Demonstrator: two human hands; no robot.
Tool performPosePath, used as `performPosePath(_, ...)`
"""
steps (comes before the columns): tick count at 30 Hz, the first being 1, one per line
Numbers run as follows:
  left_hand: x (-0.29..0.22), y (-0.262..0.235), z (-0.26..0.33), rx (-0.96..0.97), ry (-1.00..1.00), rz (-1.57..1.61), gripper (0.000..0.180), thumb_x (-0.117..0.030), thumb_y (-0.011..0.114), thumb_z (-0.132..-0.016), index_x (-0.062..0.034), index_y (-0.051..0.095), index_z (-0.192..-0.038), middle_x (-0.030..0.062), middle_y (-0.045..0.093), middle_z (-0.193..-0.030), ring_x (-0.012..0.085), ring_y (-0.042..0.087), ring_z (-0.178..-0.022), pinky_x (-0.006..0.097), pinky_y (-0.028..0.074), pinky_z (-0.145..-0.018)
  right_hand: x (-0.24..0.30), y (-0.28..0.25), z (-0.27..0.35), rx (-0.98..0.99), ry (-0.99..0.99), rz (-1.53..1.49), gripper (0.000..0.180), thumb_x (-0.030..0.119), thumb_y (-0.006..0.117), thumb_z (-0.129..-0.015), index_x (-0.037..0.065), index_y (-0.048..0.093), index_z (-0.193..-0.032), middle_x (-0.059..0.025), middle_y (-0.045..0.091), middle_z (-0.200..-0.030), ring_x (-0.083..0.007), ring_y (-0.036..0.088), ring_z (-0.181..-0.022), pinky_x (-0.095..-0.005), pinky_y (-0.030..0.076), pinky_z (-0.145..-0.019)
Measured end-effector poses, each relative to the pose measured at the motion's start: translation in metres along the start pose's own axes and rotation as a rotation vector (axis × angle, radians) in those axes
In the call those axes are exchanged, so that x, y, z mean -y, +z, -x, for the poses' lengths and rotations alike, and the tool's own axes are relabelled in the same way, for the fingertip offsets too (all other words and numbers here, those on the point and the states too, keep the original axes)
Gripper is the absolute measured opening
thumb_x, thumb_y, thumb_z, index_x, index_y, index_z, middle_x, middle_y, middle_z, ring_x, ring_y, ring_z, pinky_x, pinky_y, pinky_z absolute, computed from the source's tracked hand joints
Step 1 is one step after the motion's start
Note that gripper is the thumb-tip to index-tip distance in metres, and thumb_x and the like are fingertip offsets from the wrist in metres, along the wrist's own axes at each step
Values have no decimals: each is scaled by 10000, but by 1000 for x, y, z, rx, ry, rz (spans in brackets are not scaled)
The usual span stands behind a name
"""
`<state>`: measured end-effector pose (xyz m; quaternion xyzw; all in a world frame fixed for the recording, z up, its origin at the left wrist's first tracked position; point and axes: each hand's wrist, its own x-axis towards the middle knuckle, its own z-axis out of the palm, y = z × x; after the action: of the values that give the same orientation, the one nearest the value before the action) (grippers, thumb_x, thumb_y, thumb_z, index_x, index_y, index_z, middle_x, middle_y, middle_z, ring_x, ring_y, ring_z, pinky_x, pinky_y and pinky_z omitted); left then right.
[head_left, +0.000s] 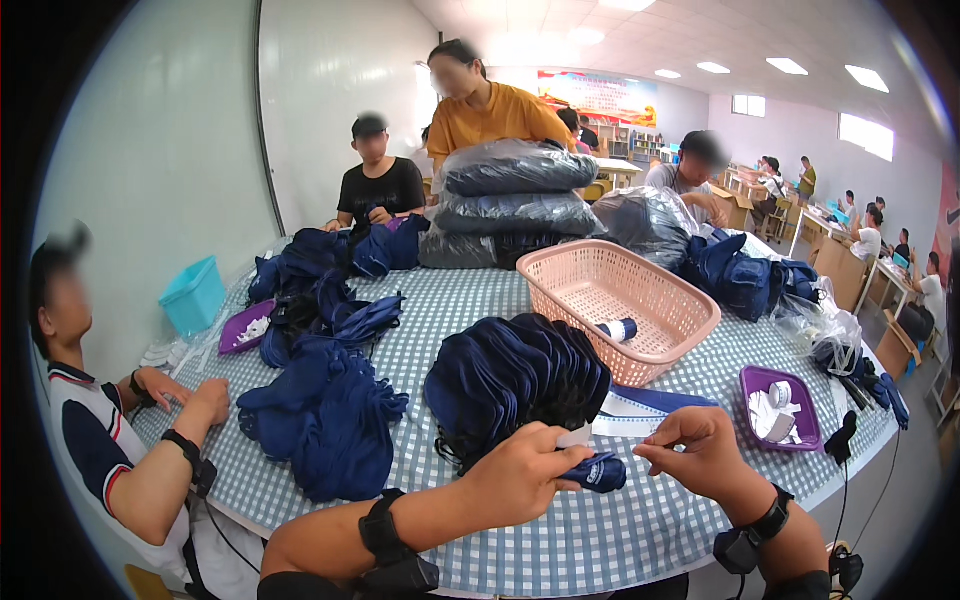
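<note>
- The table (470, 300), round and covered in a blue-and-white checked cloth, fills the middle of the scene, with people seated and standing around its far and left sides.
- Stacked clear bags of dark fabric (515, 195) stand at the far side, in front of a person in a yellow shirt.
- A pink plastic basket (620, 300) sits right of centre, holding one rolled dark blue piece with a white band (617, 330).
- A fanned stack of navy sleeves (515, 385) lies near, just beyond the person's hands; a looser navy heap (330, 420) lies to its left.
- A purple tray (780, 405) with white bits sits at the near right; a teal bin (193, 293) stands at the far left edge.
- The left hand (520, 470) is at the near middle, fingers curled together and clamped on a small navy sleeve.
- The right hand (700, 450) is just right of it, thumb and fingers pinched together; what they pinch is too small to tell.
- The small navy sleeve (597, 472) is a short, narrow, dark blue fabric tube with a pale mark near its end, sticking out rightward from the left fist, just above the cloth at the near edge.
</note>
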<state>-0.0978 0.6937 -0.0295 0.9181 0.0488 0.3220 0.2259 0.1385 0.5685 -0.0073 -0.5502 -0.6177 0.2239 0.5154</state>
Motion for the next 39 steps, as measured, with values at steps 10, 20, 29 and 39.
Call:
performPosePath(10, 23, 26, 25, 55, -281, 551, 461, 74, 724, -815, -43, 683, -1259, 161, 644, -1155, 241, 633, -1074, 335, 500, -951, -35, 19, -20, -42, 141, -346, 221, -21, 817, -803, -18, 609, -730, -131, 693, -710, -98, 637, -539, -217, 517, -434)
performPosePath(20, 40, 30, 31, 145, -358, 677, 460, -83, 777, -860, -63, 657, -1304, 122, 642, -1133, 218, 599, -1097, 332, 434, -1010, -44, 13, -15, -27, 155, -365, 223, -43, 827, -777, -22, 610, -727, -134, 695, -716, -96, 621, -526, -208, 484, -400)
performPosePath(29, 44, 35, 36, 139, -383, 682, 456, -97, 780, -864, -72, 662, -1304, 96, 641, -1109, 208, 593, -1071, 331, 420, -1010, -53, 10, -15, -48, -52, -301, 79, 19, 766, -861, -39, 734, -904, -94, 675, -793, -111, 608, -581, -231, 497, -493)
performPosePath(39, 42, 34, 35, 92, -386, 685, 459, -85, 776, -864, -82, 663, -1308, 86, 650, -1070, 184, 589, -1013, 310, 433, -962, -48, 8, -16, -35, 29, -281, 60, -23, 770, -840, -52, 736, -880, -116, 705, -854, -110, 649, -648, -228, 545, -566)
